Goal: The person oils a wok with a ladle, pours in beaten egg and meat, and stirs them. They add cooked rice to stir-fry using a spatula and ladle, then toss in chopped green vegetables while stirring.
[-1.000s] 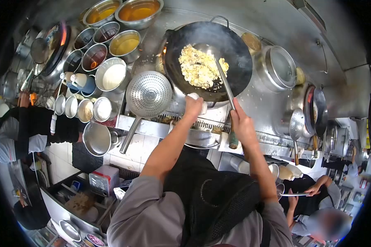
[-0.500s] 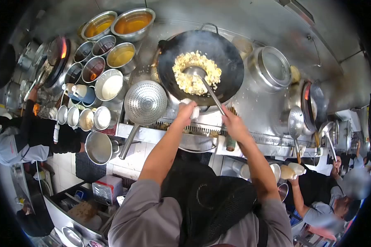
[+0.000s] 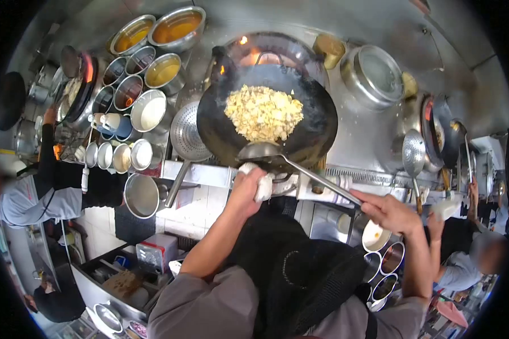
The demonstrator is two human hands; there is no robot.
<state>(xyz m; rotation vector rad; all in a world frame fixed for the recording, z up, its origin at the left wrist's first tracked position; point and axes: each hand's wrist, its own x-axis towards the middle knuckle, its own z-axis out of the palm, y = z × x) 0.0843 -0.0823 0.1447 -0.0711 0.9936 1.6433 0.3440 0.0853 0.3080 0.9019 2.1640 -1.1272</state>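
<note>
Head view: left hand (image 3: pixel 246 189) is closed on a white cloth (image 3: pixel 263 187) at the near edge of the wok (image 3: pixel 316 135); cloth and fingers cover that spot, so can't tell if it also grips the wok's near handle. Right hand (image 3: pixel 390 213), right of the wok's near edge, has fingers wrapped around the handle end of one ladle (image 3: pixel 316 178); its bowl sits over the wok's near rim, contents not readable. One pile of yellow and pale chopped food (image 3: pixel 264 113) lies in the middle of the wok, pieces too small to count. Wok tips toward the person, hiding part of the burner (image 3: pixel 277 51) beyond it, flame showing. Perforated strainer (image 3: pixel 189 133) left of the wok, its right side covered by the wok; second strainer (image 3: pixel 414 152) well to the wok's right. Farther left of the wok: two bowls of orange liquid (image 3: pixel 177 28), one yellow-liquid container (image 3: pixel 163 72), four dark containers (image 3: pixel 128 92), one larger white-filled container (image 3: pixel 150 110), four small containers (image 3: pixel 141 154) in a row. Co-workers (image 3: pixel 39 195) at both sides of the wok, partly lost in the dark lens edge, exact count unclear.
</note>
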